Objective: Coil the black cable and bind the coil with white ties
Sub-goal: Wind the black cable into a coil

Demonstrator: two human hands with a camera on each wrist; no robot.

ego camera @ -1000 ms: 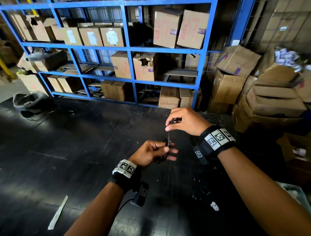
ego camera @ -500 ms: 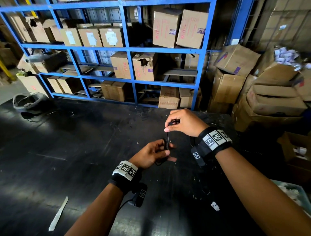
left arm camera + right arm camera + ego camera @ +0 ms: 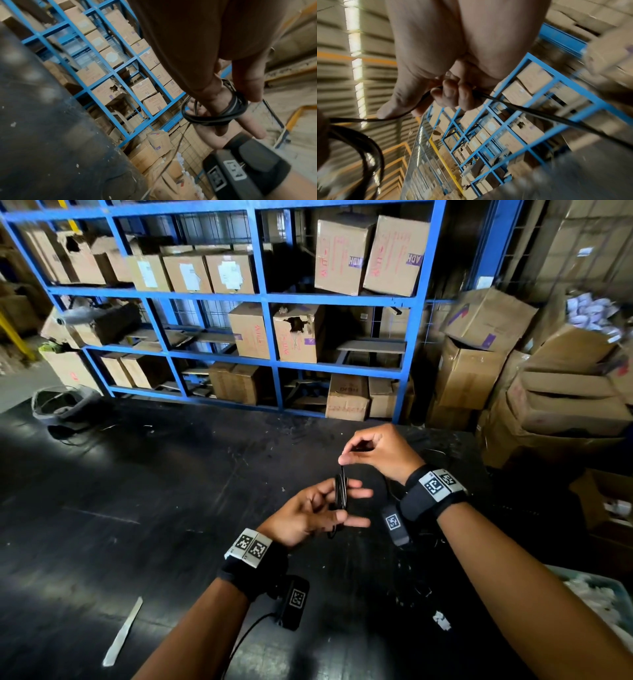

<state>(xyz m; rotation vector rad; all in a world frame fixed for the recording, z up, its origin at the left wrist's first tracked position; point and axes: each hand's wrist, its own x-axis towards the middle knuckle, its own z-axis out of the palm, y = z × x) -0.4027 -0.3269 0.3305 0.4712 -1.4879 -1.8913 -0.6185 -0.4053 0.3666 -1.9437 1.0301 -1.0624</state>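
Blue racking (image 3: 263,299) stacked with cartons (image 3: 371,256) stands behind a black table (image 3: 120,498), and both hands work above the tabletop. Held low with its forearm reaching up from the near edge, the left hand (image 3: 310,513) has the cable (image 3: 340,491) wound in several loops around its fingers (image 3: 221,121); two fingers stretch straight out toward the right hand, and the thumb presses the coil from above in the left wrist view. Just above and beyond it, the right hand (image 3: 380,451) is raised with the wrist bent down, thumb and forefinger pinching the free run of cable that rises from the coil, the other fingers curled around it. In the right wrist view the strand passes through that fist and trails away to the hand's right. Near the left forearm, on its outer side, a white strip (image 3: 123,631) lies flat on the table. A small white scrap (image 3: 441,620) lies under the right forearm.
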